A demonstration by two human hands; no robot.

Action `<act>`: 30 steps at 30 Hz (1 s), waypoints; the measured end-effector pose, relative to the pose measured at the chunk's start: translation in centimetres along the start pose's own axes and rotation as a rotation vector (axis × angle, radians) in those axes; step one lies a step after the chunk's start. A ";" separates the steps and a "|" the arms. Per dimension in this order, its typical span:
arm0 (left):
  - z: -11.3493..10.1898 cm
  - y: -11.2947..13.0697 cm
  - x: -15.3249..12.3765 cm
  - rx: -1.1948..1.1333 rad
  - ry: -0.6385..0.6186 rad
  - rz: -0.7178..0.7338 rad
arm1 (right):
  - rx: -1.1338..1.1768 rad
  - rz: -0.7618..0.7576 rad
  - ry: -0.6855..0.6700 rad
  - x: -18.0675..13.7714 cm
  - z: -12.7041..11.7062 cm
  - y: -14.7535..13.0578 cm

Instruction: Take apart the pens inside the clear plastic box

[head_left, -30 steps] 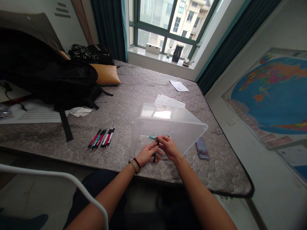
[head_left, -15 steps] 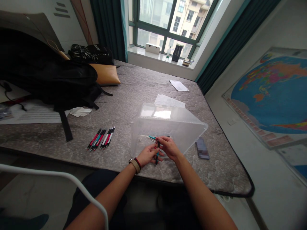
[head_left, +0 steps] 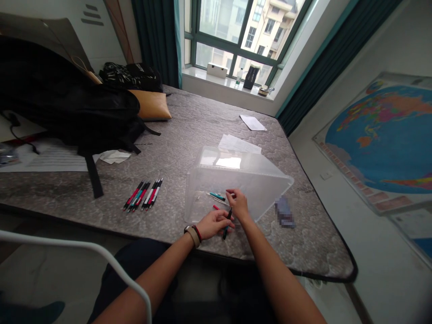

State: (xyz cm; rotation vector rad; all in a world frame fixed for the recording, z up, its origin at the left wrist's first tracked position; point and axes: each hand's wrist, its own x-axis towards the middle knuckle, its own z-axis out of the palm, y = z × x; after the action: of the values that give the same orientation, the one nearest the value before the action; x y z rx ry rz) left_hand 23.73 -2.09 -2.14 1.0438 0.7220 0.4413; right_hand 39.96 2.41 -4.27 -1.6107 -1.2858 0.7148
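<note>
My left hand (head_left: 213, 224), with a watch and red band at its wrist, is closed round a black and teal pen (head_left: 226, 232) held at a slant. Just above it, my right hand (head_left: 238, 205) has its fingers drawn into a pinch inside the mouth of a clear plastic box (head_left: 273, 180); what they hold, if anything, is too small to make out. The box lies on its side, opening towards me. In it, left of my right hand, rest a teal pen barrel (head_left: 216, 196), thin pale pieces and a red piece (head_left: 216, 207).
Several pens (head_left: 142, 195) lie in a row on the grey mattress (head_left: 178, 148) to the left. Beyond them is a black backpack (head_left: 67, 94). Paper sheets (head_left: 239, 143) lie behind the box, and a blurred bluish item (head_left: 284, 211) to its right.
My right hand has come off the pen and moved slightly right, its fingers now pinched. The left hand has shifted a little right and down with the pen, uncovering the red piece.
</note>
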 end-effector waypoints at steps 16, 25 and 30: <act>-1.1 -2.4 1.5 0.092 0.204 0.019 | -0.664 -0.124 -0.315 1.2 1.9 0.7; -1.5 -1.8 1.1 -0.170 0.244 0.006 | -0.575 -0.066 -0.204 1.0 1.1 0.5; -1.5 -1.1 1.0 -0.269 0.289 0.038 | -0.304 0.015 -0.104 0.9 -1.5 1.0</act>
State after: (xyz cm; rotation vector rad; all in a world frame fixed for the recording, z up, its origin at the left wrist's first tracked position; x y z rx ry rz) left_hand 23.34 -1.05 -3.88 0.7489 0.8730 0.7115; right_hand 41.93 2.75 -4.52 -1.8465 -1.5163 0.6417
